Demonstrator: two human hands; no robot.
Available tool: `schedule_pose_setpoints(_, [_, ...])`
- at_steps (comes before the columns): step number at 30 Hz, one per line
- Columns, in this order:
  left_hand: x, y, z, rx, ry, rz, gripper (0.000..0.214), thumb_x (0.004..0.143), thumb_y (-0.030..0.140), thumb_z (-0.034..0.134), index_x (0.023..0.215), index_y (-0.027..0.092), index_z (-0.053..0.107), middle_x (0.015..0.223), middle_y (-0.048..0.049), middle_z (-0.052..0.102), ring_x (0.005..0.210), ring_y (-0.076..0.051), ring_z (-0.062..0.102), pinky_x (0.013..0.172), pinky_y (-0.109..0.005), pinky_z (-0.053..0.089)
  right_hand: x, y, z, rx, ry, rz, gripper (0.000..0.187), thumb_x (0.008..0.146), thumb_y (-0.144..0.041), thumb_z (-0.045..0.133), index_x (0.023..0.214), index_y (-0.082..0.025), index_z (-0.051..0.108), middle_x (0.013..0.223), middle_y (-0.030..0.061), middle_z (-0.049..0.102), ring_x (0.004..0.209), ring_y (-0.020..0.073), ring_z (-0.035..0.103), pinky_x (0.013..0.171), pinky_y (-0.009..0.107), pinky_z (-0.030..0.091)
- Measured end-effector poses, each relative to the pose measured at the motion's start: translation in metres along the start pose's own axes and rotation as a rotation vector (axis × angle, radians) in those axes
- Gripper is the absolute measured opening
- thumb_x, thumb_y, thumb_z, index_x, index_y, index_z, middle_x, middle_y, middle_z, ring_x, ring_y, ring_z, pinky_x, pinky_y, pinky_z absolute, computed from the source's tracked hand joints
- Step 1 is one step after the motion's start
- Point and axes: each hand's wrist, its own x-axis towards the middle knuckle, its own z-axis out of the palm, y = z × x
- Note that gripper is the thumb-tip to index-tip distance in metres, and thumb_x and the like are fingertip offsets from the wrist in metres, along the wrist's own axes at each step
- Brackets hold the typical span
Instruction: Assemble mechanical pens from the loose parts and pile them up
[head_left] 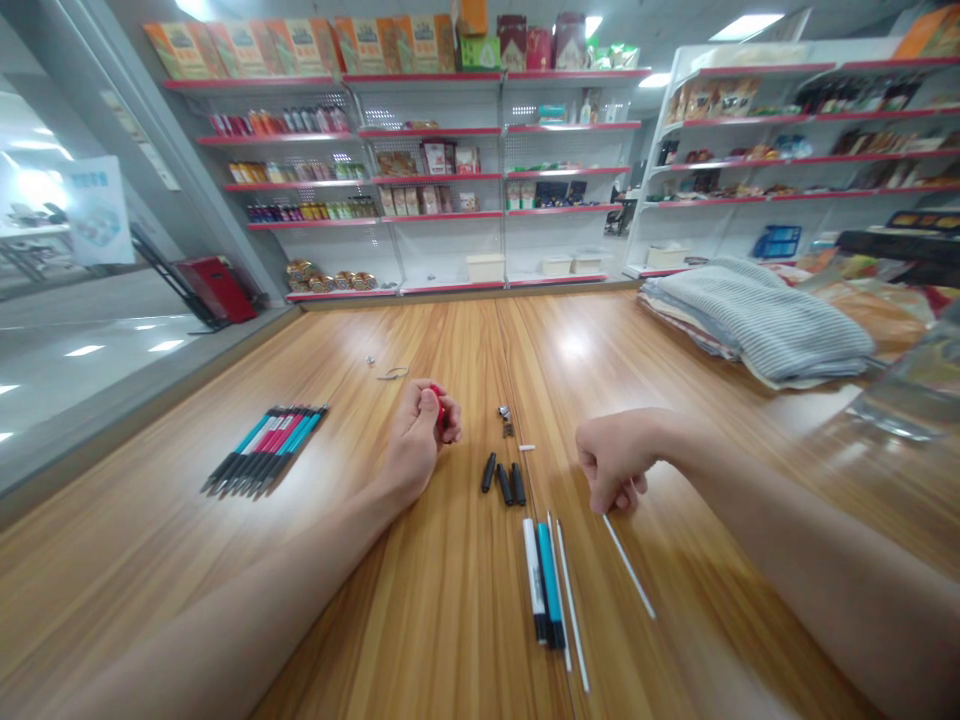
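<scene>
My left hand (pixel 421 430) is closed around a red pen barrel (pixel 438 400), mostly hidden by the fingers. On the right, my right hand (pixel 616 462) pinches the upper end of a thin white pen refill (pixel 630 568), which slants down toward the table. Between the hands lie several black pen grips (pixel 505 484), a short white piece (pixel 527 447) and a small cluster of metal parts (pixel 505 418). Nearer to me are a white pen barrel (pixel 533 570) and a blue pen barrel (pixel 550 575), side by side. Two more white refills (pixel 571 610) rest next to them.
A row of assembled pens (pixel 266 450) lies on the wooden table (pixel 337 620) at left. A thin looped strip (pixel 394 374) and a tiny shiny piece (pixel 370 360) sit farther back. Folded striped cloth (pixel 765 315) and a clear container (pixel 915 380) occupy the right side. Stocked shelves (pixel 450 215) stand behind.
</scene>
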Motion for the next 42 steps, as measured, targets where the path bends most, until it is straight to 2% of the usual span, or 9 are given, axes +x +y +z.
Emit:
schedule_pose_setpoints(5, [-0.001, -0.001, 0.0, 0.045, -0.034, 0.035, 0.022, 0.094, 0.038, 0.042, 0.092, 0.019, 0.052, 0.066, 0.001, 0.048, 0.059, -0.011, 0.044, 0.058, -0.023, 0.037, -0.013, -0.008, 0.009, -0.261, 0.379, 0.127, 0.011, 0.055, -0.017, 0.071, 0.053, -0.012, 0.061, 0.048, 0.0024, 0.059, 0.041, 0.0151, 0.055, 0.042, 0.025, 0.041])
schedule_pose_setpoints(8, [-0.005, 0.002, 0.001, 0.096, -0.084, 0.094, 0.022, 0.092, 0.033, 0.045, 0.085, 0.016, 0.056, 0.07, -0.0016, 0.049, 0.067, -0.013, 0.046, 0.064, -0.026, 0.037, -0.012, -0.007, 0.013, -0.424, 0.582, -0.06, 0.013, 0.054, -0.01, 0.066, 0.047, -0.014, 0.056, 0.043, 0.0006, 0.053, 0.041, 0.0127, 0.05, 0.04, 0.023, 0.032])
schedule_pose_setpoints(10, [-0.008, 0.005, 0.001, 0.139, -0.128, 0.117, 0.023, 0.091, 0.032, 0.045, 0.079, 0.015, 0.055, 0.071, -0.0026, 0.049, 0.068, -0.014, 0.045, 0.067, -0.028, 0.036, -0.007, 0.0, 0.01, -0.351, 0.572, -0.251, 0.011, 0.057, -0.01, 0.063, 0.05, -0.014, 0.056, 0.046, 0.0005, 0.054, 0.044, 0.0114, 0.049, 0.04, 0.021, 0.03])
schedule_pose_setpoints(14, [-0.011, 0.009, 0.0, 0.213, -0.239, 0.127, 0.03, 0.09, 0.034, 0.042, 0.069, 0.015, 0.052, 0.067, -0.0039, 0.047, 0.067, -0.017, 0.045, 0.067, -0.031, 0.035, 0.014, 0.028, -0.001, 0.364, 0.149, -0.606, 0.021, 0.068, -0.032, 0.067, 0.073, -0.014, 0.057, 0.065, 0.0008, 0.061, 0.045, 0.0073, 0.047, 0.038, 0.017, 0.032])
schedule_pose_setpoints(18, [-0.011, 0.009, 0.0, 0.243, -0.279, 0.126, 0.033, 0.09, 0.035, 0.04, 0.065, 0.016, 0.051, 0.065, -0.004, 0.046, 0.066, -0.017, 0.044, 0.065, -0.032, 0.035, 0.034, 0.044, -0.004, 1.135, 0.46, -0.806, 0.028, 0.071, -0.034, 0.07, 0.078, -0.017, 0.049, 0.071, 0.0002, 0.06, 0.045, 0.0051, 0.048, 0.035, 0.013, 0.031])
schedule_pose_setpoints(22, [-0.011, 0.008, 0.0, 0.292, -0.274, 0.114, 0.034, 0.09, 0.036, 0.039, 0.066, 0.016, 0.051, 0.065, -0.0038, 0.047, 0.065, -0.017, 0.044, 0.065, -0.031, 0.035, 0.04, 0.023, 0.009, 1.437, 0.552, -0.919, 0.021, 0.075, -0.027, 0.069, 0.084, -0.019, 0.051, 0.08, 0.001, 0.066, 0.065, 0.0095, 0.063, 0.044, 0.013, 0.045])
schedule_pose_setpoints(28, [-0.012, 0.013, 0.004, 0.44, -0.332, 0.083, 0.032, 0.093, 0.034, 0.039, 0.08, 0.015, 0.062, 0.076, -0.0046, 0.055, 0.074, -0.017, 0.048, 0.071, -0.03, 0.037, 0.042, -0.023, 0.036, 1.464, 0.582, -1.052, 0.02, 0.082, -0.031, 0.064, 0.086, -0.021, 0.048, 0.092, 0.0043, 0.071, 0.08, 0.0153, 0.07, 0.055, 0.019, 0.054])
schedule_pose_setpoints(33, [-0.012, 0.018, 0.007, 0.557, -0.37, 0.088, 0.033, 0.095, 0.035, 0.039, 0.086, 0.016, 0.065, 0.085, -0.0058, 0.059, 0.084, -0.018, 0.052, 0.078, -0.03, 0.039, 0.042, -0.023, 0.038, 1.412, 0.759, -1.08, 0.026, 0.082, -0.035, 0.065, 0.091, -0.023, 0.045, 0.098, 0.005, 0.071, 0.088, 0.0176, 0.07, 0.059, 0.02, 0.056])
schedule_pose_setpoints(42, [-0.012, 0.012, 0.012, 0.673, -0.315, 0.096, 0.03, 0.096, 0.034, 0.038, 0.09, 0.016, 0.061, 0.088, -0.0044, 0.061, 0.086, -0.016, 0.054, 0.077, -0.026, 0.039, 0.041, -0.026, 0.04, 1.295, 0.858, -1.167, 0.027, 0.085, -0.037, 0.063, 0.094, -0.023, 0.042, 0.094, 0.0054, 0.071, 0.079, 0.0196, 0.07, 0.053, 0.025, 0.057])
